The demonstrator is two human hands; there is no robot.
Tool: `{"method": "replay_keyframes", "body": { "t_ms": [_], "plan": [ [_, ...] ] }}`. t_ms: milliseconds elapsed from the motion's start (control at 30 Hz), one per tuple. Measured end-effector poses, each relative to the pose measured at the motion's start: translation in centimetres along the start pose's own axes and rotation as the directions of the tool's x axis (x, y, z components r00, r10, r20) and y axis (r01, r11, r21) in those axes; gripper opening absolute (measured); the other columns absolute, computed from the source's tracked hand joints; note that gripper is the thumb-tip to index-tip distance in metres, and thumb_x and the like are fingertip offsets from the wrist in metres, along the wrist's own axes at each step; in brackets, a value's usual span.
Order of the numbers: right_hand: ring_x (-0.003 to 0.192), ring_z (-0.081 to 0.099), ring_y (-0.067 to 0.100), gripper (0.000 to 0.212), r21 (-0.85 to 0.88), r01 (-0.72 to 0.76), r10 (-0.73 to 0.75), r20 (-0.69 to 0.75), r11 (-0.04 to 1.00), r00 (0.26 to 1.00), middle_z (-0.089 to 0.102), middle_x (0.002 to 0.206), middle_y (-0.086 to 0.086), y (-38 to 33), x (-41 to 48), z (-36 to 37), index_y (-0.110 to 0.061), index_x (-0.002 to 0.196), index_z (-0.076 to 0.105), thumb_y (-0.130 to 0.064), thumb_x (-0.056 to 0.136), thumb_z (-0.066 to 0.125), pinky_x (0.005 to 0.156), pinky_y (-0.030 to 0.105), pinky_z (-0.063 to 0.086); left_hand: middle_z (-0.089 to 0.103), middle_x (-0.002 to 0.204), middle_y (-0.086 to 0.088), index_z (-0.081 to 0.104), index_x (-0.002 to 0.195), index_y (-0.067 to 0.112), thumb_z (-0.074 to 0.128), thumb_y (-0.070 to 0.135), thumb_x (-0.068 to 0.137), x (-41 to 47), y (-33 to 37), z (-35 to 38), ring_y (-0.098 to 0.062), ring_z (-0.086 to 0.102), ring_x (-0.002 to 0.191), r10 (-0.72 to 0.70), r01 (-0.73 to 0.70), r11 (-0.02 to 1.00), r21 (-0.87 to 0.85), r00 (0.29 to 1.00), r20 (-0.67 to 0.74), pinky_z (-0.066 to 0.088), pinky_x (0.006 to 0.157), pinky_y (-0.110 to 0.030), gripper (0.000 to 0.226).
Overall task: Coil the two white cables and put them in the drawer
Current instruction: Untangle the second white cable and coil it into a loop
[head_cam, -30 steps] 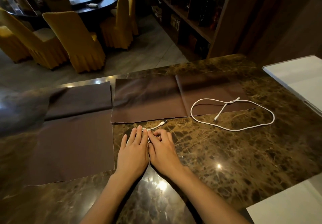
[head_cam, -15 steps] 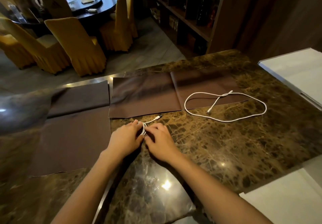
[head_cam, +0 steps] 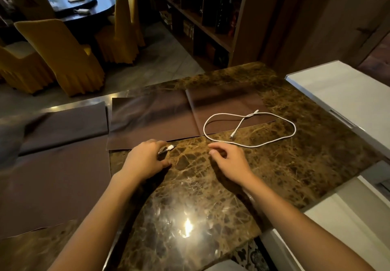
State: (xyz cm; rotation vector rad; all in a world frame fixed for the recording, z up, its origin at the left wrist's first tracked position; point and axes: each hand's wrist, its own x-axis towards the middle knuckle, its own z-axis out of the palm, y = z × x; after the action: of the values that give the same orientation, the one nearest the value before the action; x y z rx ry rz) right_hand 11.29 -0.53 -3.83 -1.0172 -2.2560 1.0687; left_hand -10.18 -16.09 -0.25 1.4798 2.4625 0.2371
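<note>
My left hand (head_cam: pixel 146 160) is closed over a coiled white cable (head_cam: pixel 168 148) on the marble top; only its plug end sticks out past my fingers. Off to the right, my right hand (head_cam: pixel 229 161) hovers with its fingers loosely apart and nothing in it. A second white cable (head_cam: pixel 291 132) lies uncoiled in one big loop beyond that hand, half on a brown mat, with both plug ends crossing inside the loop. No drawer is visible.
The brown marble counter (head_cam: pixel 242 186) carries several brown mats (head_cam: pixel 52 175) at left and back. White cabinet surfaces (head_cam: pixel 341 93) border the right side. Yellow chairs (head_cam: pixel 63 59), a round table and a dark bookshelf (head_cam: pixel 211 17) stand beyond.
My hands were together working the small cable. The right hand has let go and moved right, toward the loose loop, while the left stays closed on the coiled cable.
</note>
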Motion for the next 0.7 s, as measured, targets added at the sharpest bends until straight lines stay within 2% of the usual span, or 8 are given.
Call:
{"method": "replay_keyframes", "body": {
  "t_ms": [100,167,233,300,367,433,600,700],
  "plan": [
    [0.066,0.064,0.005,0.017,0.033,-0.063,0.065,-0.053,0.997,0.996,0.071,0.069,-0.009,1.4,0.3,-2.1,-0.022,0.102,0.079,-0.020,0.095,0.063,0.069,0.026,0.050,0.061,0.138,0.001,0.056,0.139,0.027,0.065,0.050,0.090,1.2,2.1,0.6,-0.023,0.059,0.124,0.084,-0.086,0.996,-0.021,0.995,-0.059,0.052,0.100,-0.042,0.056],
    [0.063,0.060,0.008,0.017,-0.002,-0.071,0.071,-0.122,0.997,0.990,0.066,0.067,-0.011,2.3,0.5,-3.4,-0.024,0.102,0.078,-0.022,0.096,0.063,0.065,0.026,0.045,0.062,0.137,-0.001,0.059,0.136,0.023,0.062,0.047,0.092,2.0,3.9,1.3,-0.025,0.058,0.124,0.151,-0.155,0.987,-0.047,0.986,-0.067,0.050,0.102,-0.042,0.051],
    [0.076,0.064,0.011,0.019,-0.086,-0.060,0.043,-0.189,0.994,0.981,0.072,0.084,-0.008,2.8,0.6,-4.4,-0.023,0.108,0.077,-0.022,0.096,0.062,0.074,0.029,0.048,0.064,0.134,-0.004,0.061,0.132,0.019,0.060,0.044,0.092,2.7,5.9,2.2,-0.027,0.059,0.123,0.219,-0.223,0.972,-0.069,0.974,-0.060,0.050,0.102,-0.043,0.047],
    [0.103,0.064,0.019,0.025,-0.233,-0.055,0.004,-0.213,0.971,0.977,0.072,0.111,0.002,3.6,1.0,-5.0,-0.017,0.119,0.073,-0.017,0.095,0.062,0.093,0.035,0.049,0.063,0.134,-0.004,0.061,0.132,0.019,0.059,0.041,0.093,3.4,8.1,3.1,-0.028,0.058,0.125,0.282,-0.287,0.953,-0.100,0.957,-0.061,0.050,0.102,-0.044,0.045],
    [0.121,0.057,0.029,0.036,-0.377,-0.078,0.015,-0.168,0.923,0.986,0.064,0.130,0.009,4.7,1.3,-5.2,-0.013,0.130,0.066,-0.016,0.094,0.063,0.105,0.043,0.042,0.061,0.139,-0.004,0.058,0.138,0.019,0.058,0.038,0.095,3.9,10.3,3.9,-0.027,0.055,0.129,0.333,-0.341,0.932,-0.122,0.940,-0.075,0.049,0.104,-0.044,0.047],
    [0.127,0.054,0.031,0.042,-0.452,-0.104,0.063,-0.104,0.886,0.993,0.060,0.134,0.010,5.4,1.0,-5.0,-0.014,0.135,0.062,-0.018,0.093,0.063,0.108,0.049,0.040,0.056,0.146,-0.005,0.054,0.144,0.018,0.058,0.036,0.096,4.2,12.1,4.8,-0.026,0.052,0.134,0.365,-0.374,0.917,-0.140,0.927,-0.089,0.047,0.108,-0.042,0.051],
    [0.105,0.057,0.027,0.027,-0.503,-0.018,-0.001,-0.038,0.864,0.999,0.063,0.106,0.001,5.2,-1.2,-3.9,-0.024,0.120,0.068,-0.020,0.095,0.061,0.095,0.043,0.041,0.050,0.152,-0.005,0.047,0.149,0.020,0.059,0.030,0.095,4.5,14.0,6.7,-0.026,0.047,0.139,0.407,-0.416,0.898,-0.143,0.909,-0.090,0.046,0.110,-0.045,0.057],
    [0.099,0.060,0.021,0.018,-0.362,0.053,-0.057,-0.002,0.931,0.998,0.062,0.098,-0.006,4.7,-2.7,-3.5,-0.024,0.108,0.071,-0.020,0.095,0.059,0.091,0.044,0.045,0.060,0.140,-0.003,0.057,0.138,0.021,0.058,0.030,0.092,4.4,13.9,7.2,-0.025,0.055,0.130,0.447,-0.457,0.885,-0.088,0.887,-0.116,0.049,0.103,-0.046,0.047]
  ]
}}
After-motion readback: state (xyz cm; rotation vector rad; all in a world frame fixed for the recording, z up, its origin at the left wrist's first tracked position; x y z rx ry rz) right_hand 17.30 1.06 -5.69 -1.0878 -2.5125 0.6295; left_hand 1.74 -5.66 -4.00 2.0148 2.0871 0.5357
